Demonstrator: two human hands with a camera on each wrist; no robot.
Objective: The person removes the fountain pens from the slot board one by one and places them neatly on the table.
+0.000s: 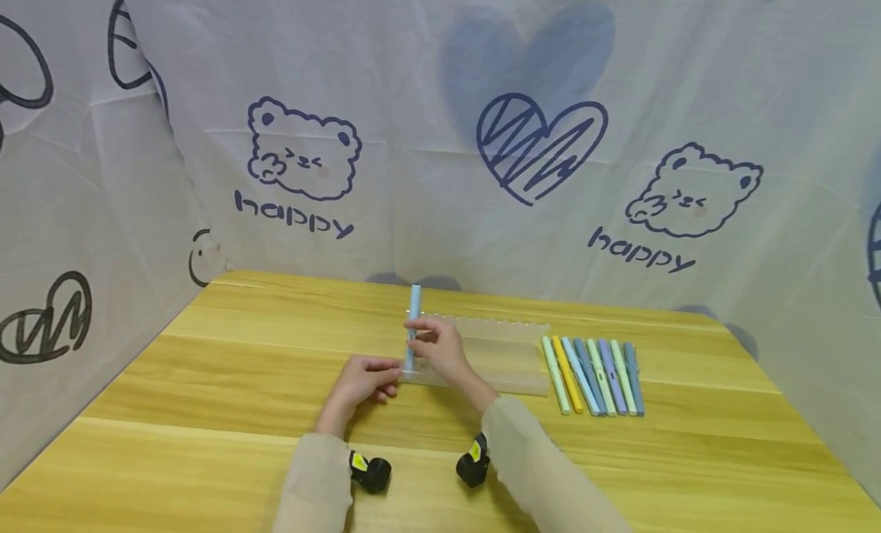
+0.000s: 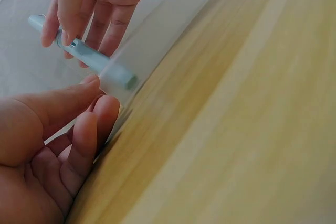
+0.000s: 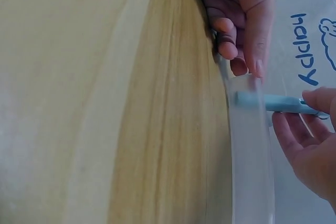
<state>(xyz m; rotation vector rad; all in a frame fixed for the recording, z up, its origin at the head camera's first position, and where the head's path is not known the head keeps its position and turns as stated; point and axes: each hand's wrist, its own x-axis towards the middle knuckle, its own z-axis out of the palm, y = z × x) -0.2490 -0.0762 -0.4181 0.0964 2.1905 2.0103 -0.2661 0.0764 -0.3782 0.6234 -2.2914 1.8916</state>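
Note:
A light blue pen [image 1: 414,303] lies along the left end of a frosted, see-through plastic sleeve [image 1: 505,353] on the table. My right hand [image 1: 440,351] pinches the pen partway along, thumb on one side and fingers on the other. In the right wrist view, the lower end of the pen [image 3: 275,103] shows through the sleeve's folded front strip [image 3: 252,166]. At the sleeve's near left corner, my left hand [image 1: 361,380] pinches the plastic between thumb and index finger, close to the pen's end [image 2: 128,81].
Right of the sleeve, several capped pens [image 1: 595,376] in green, yellow, blue and purple lie side by side on the wood-grain table [image 1: 206,411]. Behind the table hangs a white cloth [image 1: 413,173] with drawn bears and hearts.

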